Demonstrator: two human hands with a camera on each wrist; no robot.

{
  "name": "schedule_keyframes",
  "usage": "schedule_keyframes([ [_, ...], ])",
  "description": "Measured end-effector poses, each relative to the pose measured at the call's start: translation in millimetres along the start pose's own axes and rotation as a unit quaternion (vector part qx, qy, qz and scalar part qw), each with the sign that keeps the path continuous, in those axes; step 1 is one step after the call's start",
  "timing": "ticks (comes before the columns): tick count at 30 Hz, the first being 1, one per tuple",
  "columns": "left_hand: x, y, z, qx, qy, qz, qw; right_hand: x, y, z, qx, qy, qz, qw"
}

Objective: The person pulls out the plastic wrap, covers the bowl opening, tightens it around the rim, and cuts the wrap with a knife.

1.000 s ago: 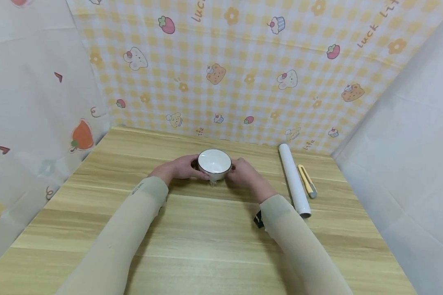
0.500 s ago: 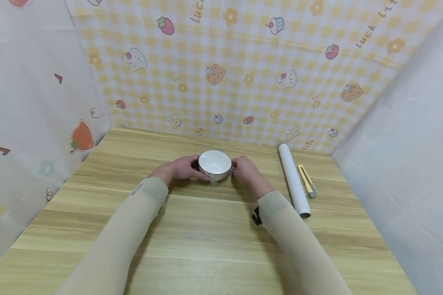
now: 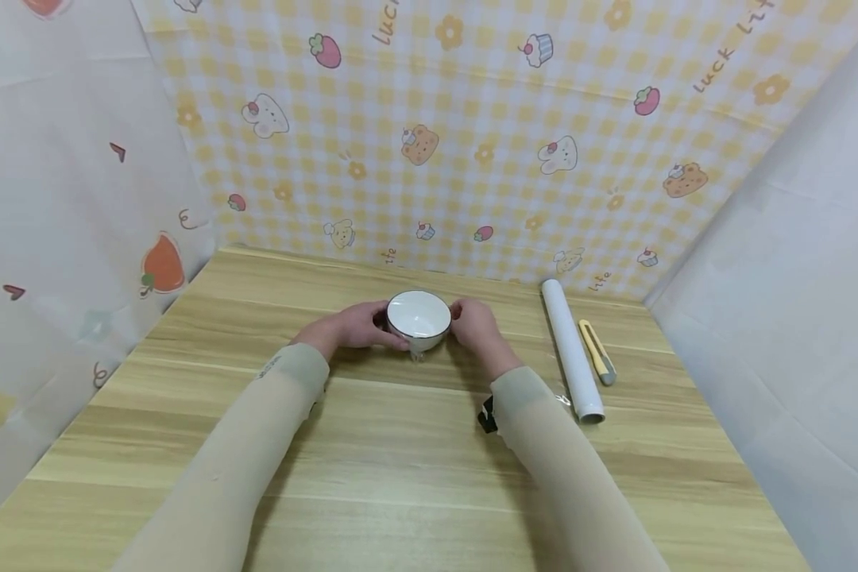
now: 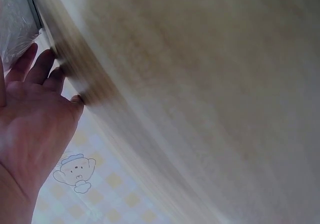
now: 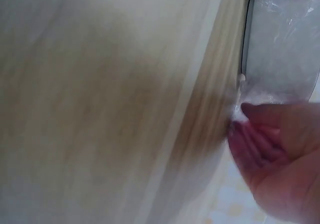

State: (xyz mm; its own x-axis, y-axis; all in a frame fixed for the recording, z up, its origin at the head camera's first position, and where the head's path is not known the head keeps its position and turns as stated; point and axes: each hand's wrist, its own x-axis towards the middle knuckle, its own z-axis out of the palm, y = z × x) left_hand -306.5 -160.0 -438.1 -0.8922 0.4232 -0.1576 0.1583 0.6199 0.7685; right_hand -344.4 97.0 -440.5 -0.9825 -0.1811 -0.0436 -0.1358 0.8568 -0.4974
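A white bowl [image 3: 419, 312] with a dark rim stands upright on the wooden table, clear cling film [image 5: 287, 29] stretched around it. A loose tuft of film shows below its front in the head view. My left hand [image 3: 365, 326] holds the bowl's left side, thumb at the front and the other fingers partly hidden behind. At the bowl's right side, my right hand [image 3: 474, 324] pinches the gathered edge of the film. Its curled fingers [image 5: 257, 149] show close to the bowl in the right wrist view.
To the right lies a long white roll [image 3: 573, 349], with a yellow utility knife [image 3: 597, 353] beside it. A bit of clear film [image 3: 562, 400] shows near the roll's front end. A checkered cloth [image 3: 415, 191] hangs behind the table [image 3: 372, 477].
My right hand has shifted slightly right and back, from the bowl's front right side to just beside its rim. The left hand keeps its hold, and the bowl stays in place.
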Motion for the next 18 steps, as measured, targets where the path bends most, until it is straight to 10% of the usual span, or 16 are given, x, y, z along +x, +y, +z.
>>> schedule_keyframes([
  [9,2.5,-0.7,1.4,0.001,-0.003,-0.002,1.0,-10.4,9,-7,0.198,-0.131,-0.063,0.9694],
  [18,4.5,-4.0,2.1,0.009,0.001,-0.008,0.9999,-18.3,11,-7,0.213,-0.182,-0.116,0.9529],
])
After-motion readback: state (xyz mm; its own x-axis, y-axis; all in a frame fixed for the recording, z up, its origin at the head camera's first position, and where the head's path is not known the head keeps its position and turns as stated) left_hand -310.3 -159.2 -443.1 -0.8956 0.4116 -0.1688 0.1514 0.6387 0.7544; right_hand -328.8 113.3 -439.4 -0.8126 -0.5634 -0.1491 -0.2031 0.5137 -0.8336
